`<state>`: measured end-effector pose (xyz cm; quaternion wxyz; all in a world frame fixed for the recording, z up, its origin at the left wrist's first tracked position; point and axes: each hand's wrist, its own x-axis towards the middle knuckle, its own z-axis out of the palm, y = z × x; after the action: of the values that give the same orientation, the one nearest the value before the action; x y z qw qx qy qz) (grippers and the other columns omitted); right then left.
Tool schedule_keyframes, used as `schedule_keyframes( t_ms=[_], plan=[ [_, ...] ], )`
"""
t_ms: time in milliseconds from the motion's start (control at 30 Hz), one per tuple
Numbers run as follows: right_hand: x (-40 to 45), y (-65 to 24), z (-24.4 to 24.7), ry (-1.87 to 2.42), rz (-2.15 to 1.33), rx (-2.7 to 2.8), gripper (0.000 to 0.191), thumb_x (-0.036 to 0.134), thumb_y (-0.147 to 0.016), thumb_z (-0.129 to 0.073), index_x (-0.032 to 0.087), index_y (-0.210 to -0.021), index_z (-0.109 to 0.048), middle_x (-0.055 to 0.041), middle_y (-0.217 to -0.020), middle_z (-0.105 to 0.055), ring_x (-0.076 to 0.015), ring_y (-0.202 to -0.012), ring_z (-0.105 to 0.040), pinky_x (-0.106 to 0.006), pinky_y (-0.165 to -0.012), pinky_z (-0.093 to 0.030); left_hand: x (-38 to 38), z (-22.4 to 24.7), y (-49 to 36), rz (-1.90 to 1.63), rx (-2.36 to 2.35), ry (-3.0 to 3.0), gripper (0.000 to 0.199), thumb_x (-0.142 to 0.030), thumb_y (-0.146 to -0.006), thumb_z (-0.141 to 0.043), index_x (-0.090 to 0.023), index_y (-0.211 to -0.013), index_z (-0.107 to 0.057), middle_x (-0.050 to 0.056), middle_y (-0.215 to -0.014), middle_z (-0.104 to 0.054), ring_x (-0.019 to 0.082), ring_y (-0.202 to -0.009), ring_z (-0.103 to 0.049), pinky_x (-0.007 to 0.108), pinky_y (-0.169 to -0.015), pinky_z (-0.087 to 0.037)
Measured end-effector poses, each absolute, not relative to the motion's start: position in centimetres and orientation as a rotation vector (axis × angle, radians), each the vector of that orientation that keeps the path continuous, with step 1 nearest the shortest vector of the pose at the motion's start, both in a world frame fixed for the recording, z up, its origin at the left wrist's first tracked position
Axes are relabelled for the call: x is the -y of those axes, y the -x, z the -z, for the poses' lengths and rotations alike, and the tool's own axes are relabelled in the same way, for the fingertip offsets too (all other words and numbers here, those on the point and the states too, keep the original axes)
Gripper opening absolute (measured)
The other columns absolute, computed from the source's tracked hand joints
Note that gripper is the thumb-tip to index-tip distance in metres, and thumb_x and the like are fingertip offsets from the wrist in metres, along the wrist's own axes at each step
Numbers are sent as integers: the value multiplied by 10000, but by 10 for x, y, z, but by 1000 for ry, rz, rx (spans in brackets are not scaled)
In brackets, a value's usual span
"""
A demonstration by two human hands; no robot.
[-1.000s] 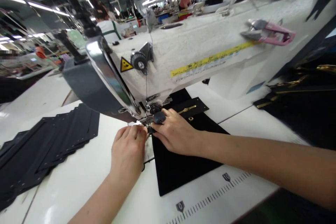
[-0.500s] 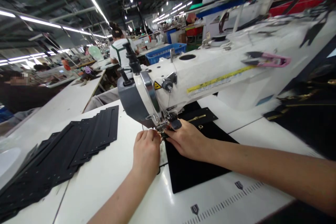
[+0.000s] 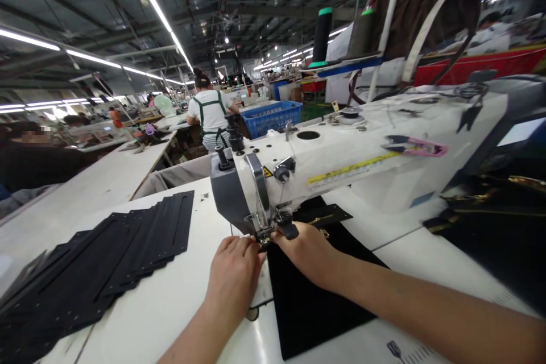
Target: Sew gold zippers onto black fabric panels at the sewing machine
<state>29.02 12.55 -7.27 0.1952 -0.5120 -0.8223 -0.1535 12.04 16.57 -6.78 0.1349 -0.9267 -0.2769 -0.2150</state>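
A black fabric panel [image 3: 315, 301] lies flat under the needle area of a white sewing machine [image 3: 341, 153]. My left hand [image 3: 236, 270] is left of the presser foot, its fingers curled together at the panel's edge; what they pinch is too small to tell. On the other side of the foot, my right hand [image 3: 309, 250] rests on the panel, fingertips pressed together close to the needle and partly hidden by the machine's dark guard. A smaller black piece with a gold zipper [image 3: 321, 219] and a gold ring [image 3: 325, 234] lie beyond my right hand.
Overlapping black panels [image 3: 149, 239] are fanned out on the white table at left. Pink-handled snips [image 3: 420, 147] lie on the machine arm. More black pieces with gold zippers [image 3: 503, 222] are at right. Behind are a blue crate [image 3: 273, 119] and a seated person in white [image 3: 209, 111].
The view has tilted up, so machine and hands appear lower. Both hands stay beside the presser foot; my right fingers are now more tucked behind the dark guard.
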Motion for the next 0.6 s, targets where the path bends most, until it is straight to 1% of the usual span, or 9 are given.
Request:
schedule_keyframes(
  t_ms=[133, 200, 300, 333, 400, 467, 533, 600],
  plan=[
    [-113, -292, 72, 1316, 675, 2268, 176, 26, -813, -454, 137, -811, -591, -83, -757, -601, -205, -675, -537, -321, -586, -397, -165, 65, -124, 611, 834, 2630, 166, -128, -849, -442, -140, -762, -582, 61, -699, -596, 204, -667, -575, 356, -654, -456],
    [-105, -293, 74, 1263, 754, 2250, 182, 74, -845, -445, 139, -759, -591, -78, -738, -586, -202, -671, -520, -326, -577, -376, -164, 66, -125, 622, 865, 2647, 177, -126, -851, -428, -140, -769, -584, 59, -698, -598, 198, -661, -569, 345, -656, -448],
    [-100, -294, 75, 1373, 674, 2227, 203, 150, -860, -484, 148, -685, -588, -60, -696, -573, -193, -639, -498, -322, -535, -341, -164, 65, -126, 612, 909, 2672, 188, -140, -858, -413, -138, -790, -588, 62, -718, -613, 197, -672, -571, 343, -680, -439],
    [-100, -294, 75, 1411, 641, 2223, 194, 165, -863, -487, 142, -707, -601, -65, -722, -585, -196, -652, -501, -324, -540, -342, -165, 65, -126, 600, 919, 2679, 190, -147, -860, -411, -137, -796, -590, 64, -723, -617, 200, -678, -573, 345, -687, -437],
    [-101, -293, 75, 1461, 564, 2240, 163, 171, -870, -476, 112, -844, -626, -89, -833, -610, -209, -724, -515, -330, -588, -364, -165, 64, -127, 567, 928, 2688, 198, -163, -863, -409, -134, -791, -591, 68, -721, -622, 207, -677, -576, 349, -691, -435],
    [-103, -292, 74, 1514, 459, 2239, 183, 176, -868, -474, 91, -943, -619, -108, -908, -608, -222, -790, -517, -336, -639, -380, -166, 62, -128, 524, 930, 2694, 208, -176, -863, -404, -134, -784, -592, 70, -721, -628, 213, -672, -578, 351, -687, -435],
    [-106, -291, 75, 1578, 353, 2215, 185, 186, -856, -491, 90, -946, -620, -120, -941, -598, -236, -835, -510, -343, -682, -387, -167, 60, -128, 481, 926, 2688, 215, -180, -859, -398, -137, -784, -594, 69, -727, -635, 215, -669, -580, 350, -685, -434],
    [-108, -290, 77, 1612, 278, 2181, 165, 194, -841, -512, 96, -908, -627, -127, -960, -586, -244, -869, -502, -350, -725, -388, -167, 58, -129, 441, 919, 2675, 219, -182, -852, -394, -139, -789, -599, 69, -732, -640, 216, -669, -584, 345, -680, -433]
  ],
)
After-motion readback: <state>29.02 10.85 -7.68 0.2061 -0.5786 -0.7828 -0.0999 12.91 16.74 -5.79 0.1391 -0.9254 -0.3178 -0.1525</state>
